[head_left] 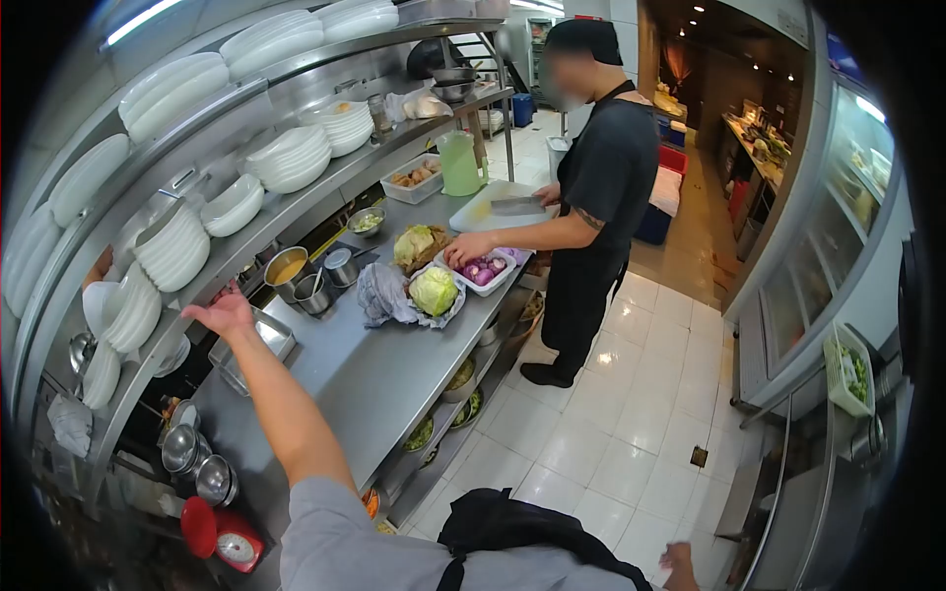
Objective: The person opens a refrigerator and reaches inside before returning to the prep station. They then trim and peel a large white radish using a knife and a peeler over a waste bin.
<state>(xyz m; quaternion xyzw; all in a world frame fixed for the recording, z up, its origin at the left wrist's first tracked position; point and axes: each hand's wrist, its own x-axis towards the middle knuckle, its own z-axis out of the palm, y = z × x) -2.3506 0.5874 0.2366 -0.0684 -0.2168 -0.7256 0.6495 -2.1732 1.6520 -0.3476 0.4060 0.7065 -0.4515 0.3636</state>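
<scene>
My left hand (222, 313) is stretched out palm up at the edge of the shelf (296, 212), fingers apart and holding nothing. Stacked white bowls (169, 246) stand on that shelf just above it. Below the hand, a rectangular metal tray (258, 347) rests on the steel counter (345, 394). At the lower right, my right hand (677, 561) hangs low over the floor, away from the counter. It is small and partly blurred, so its fingers are unclear.
A co-worker (601, 167) holds a knife (515, 206) at a cutting board (493, 219), other hand at a tub of red onions (480, 271). Cabbage (434, 292), metal pots (288, 271) and a red scale (236, 542) occupy the counter. A glass-doored fridge (818, 227) stands right.
</scene>
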